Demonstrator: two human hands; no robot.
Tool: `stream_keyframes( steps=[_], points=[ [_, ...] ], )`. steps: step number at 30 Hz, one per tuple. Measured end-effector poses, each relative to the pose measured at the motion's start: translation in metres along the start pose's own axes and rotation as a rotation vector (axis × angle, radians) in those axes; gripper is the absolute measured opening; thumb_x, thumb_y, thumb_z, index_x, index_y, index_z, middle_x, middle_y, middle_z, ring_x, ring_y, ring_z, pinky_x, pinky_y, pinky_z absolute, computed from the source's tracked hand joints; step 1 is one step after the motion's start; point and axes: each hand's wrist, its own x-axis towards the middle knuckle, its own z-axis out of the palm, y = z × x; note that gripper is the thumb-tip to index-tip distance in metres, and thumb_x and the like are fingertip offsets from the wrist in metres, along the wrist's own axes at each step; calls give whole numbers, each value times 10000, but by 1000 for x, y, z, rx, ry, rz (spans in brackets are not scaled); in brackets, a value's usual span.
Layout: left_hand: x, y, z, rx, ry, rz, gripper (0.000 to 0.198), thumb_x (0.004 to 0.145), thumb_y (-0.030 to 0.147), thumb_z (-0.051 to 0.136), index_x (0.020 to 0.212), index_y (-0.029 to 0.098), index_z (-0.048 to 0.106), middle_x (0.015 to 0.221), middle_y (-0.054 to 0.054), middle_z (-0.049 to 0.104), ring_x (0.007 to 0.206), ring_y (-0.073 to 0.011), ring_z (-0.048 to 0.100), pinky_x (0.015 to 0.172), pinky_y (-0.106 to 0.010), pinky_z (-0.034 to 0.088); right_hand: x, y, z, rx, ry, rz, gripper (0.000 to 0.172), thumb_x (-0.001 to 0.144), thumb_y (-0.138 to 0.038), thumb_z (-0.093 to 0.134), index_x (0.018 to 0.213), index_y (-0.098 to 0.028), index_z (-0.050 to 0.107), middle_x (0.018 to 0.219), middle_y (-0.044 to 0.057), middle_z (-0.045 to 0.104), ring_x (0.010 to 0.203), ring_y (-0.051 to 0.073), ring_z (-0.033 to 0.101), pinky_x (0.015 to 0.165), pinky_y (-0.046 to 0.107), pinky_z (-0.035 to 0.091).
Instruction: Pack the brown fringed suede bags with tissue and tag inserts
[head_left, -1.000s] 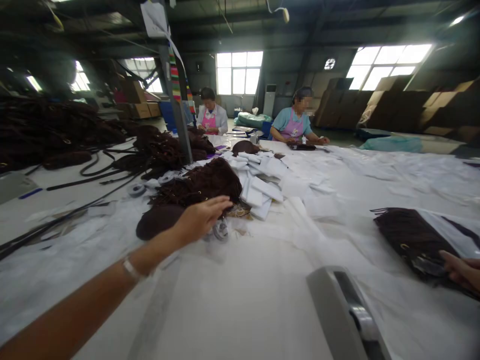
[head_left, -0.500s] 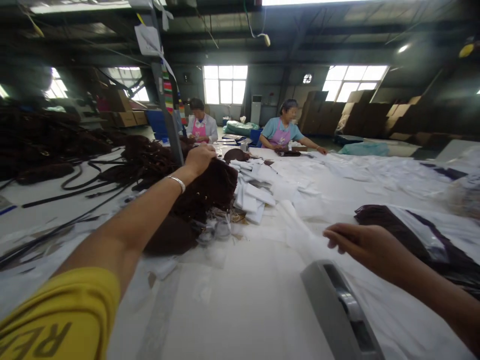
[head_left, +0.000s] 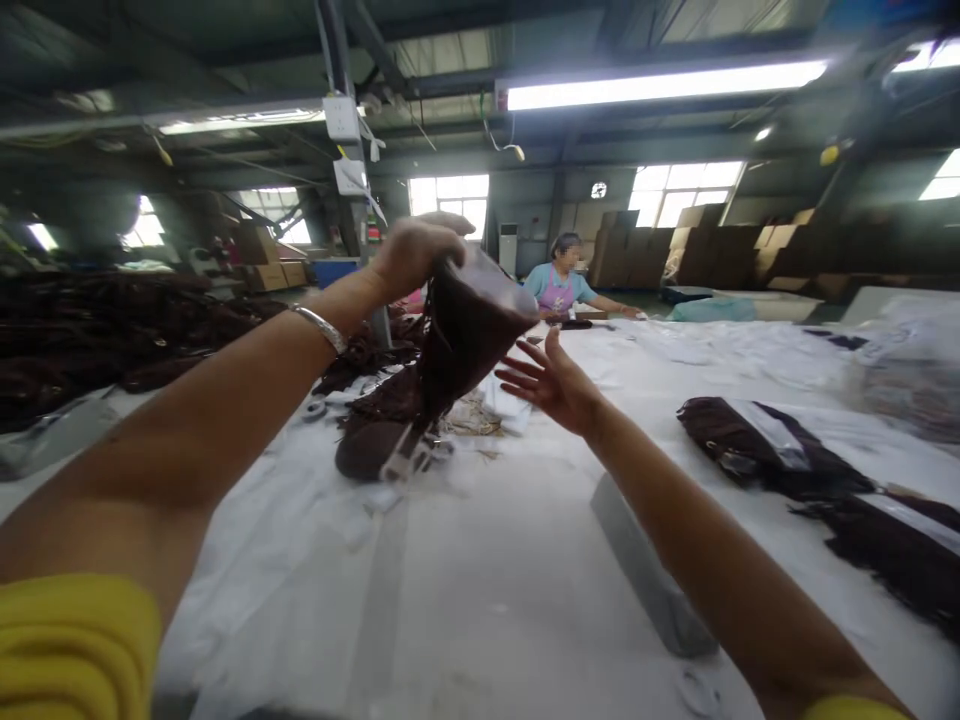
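While my left hand (head_left: 420, 250) grips a brown bag (head_left: 474, 338), seemingly to lift, short of the tabletop's (head_left: 487, 570) far edge, my spread, empty right hand (head_left: 559, 385) should steady it.

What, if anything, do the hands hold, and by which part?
The left hand grips a dark brown bag by its upper edge; the right hand holds nothing.
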Motion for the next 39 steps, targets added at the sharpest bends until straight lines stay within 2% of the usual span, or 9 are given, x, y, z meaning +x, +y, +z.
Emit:
stream_keyframes(
  steps=[5, 10, 12, 17, 19, 22, 25, 30, 39],
  points=[
    [-46, 69, 31, -380, -283, 98, 258, 854, 191, 548, 657, 134, 704, 1204, -112, 691, 1092, -231, 651, 963, -383, 497, -78, 78, 35, 281, 57, -37, 402, 843, -451, 692, 1191, -255, 644, 1200, 40, 702, 1166, 244, 631, 1059, 440, 489],
    [-135, 120, 63, -505, -552, 193, 297, 914, 133, 499, 776, 225, 746, 1276, -29, 683, 1238, -215, 587, 1052, -361, 452, -172, 194, 61, 339, 378, -84, 573, 722, -269, 806, 1255, -248, 598, 1302, 47, 655, 1233, 250, 589, 1079, 407, 458],
    [-176, 134, 70, -567, -612, 142, 336, 922, 119, 481, 757, 243, 746, 1265, -10, 692, 1251, -205, 585, 1045, -331, 465, -206, 222, 59, 256, 387, 78, 585, 729, -353, 813, 1256, -233, 591, 1281, 72, 663, 1133, 251, 648, 964, 397, 534],
    [-286, 187, 63, -393, -171, -525, 241, 950, 227, 520, 1085, 256, 717, 1206, -61, 699, 1100, -204, 661, 988, -342, 515, -268, 210, 23, -284, 35, 620, 425, 819, -565, 657, 858, -142, 684, 740, 64, 722, 590, 179, 678, 536, 270, 524],
    [-328, 220, 57, -178, 54, -903, 262, 926, 348, 585, 1155, 249, 667, 1142, -60, 697, 1000, -212, 678, 911, -355, 558, -277, 189, 5, -557, 156, 512, 411, 872, -549, 583, 813, -156, 688, 649, 40, 687, 563, 169, 660, 557, 271, 529],
    [-375, 266, 60, -81, 18, -1193, 461, 880, 520, 602, 1246, 240, 608, 1135, -80, 647, 949, -245, 669, 786, -385, 608, -271, 168, -13, -844, 402, 223, 389, 845, -444, 651, 1151, -206, 680, 892, 68, 741, 789, 210, 714, 721, 317, 574],
    [-387, 286, 75, -166, -46, -1239, 610, 843, 556, 630, 1368, 261, 530, 1219, -101, 578, 1025, -268, 650, 787, -404, 625, -250, 168, -22, -793, 289, 170, 710, 802, -355, 715, 1461, -289, 460, 1152, 71, 716, 954, 248, 717, 837, 399, 582],
    [-375, 264, 97, -268, 10, -1258, 520, 784, 553, 698, 1193, 236, 650, 1195, -88, 586, 1051, -262, 633, 833, -380, 608, -227, 175, -26, -599, 140, 85, 682, 780, -308, 762, 1419, -277, 528, 1407, 39, 588, 1309, 268, 536, 1159, 466, 357],
    [-382, 241, 109, -608, 114, -1316, 430, 783, 456, 731, 1111, 181, 692, 1115, -64, 702, 1077, -242, 632, 1020, -380, 466, -220, 186, -36, -247, 239, 189, 464, 721, -312, 811, 1143, -187, 666, 1046, 36, 752, 966, 200, 692, 906, 339, 533]
  ],
)
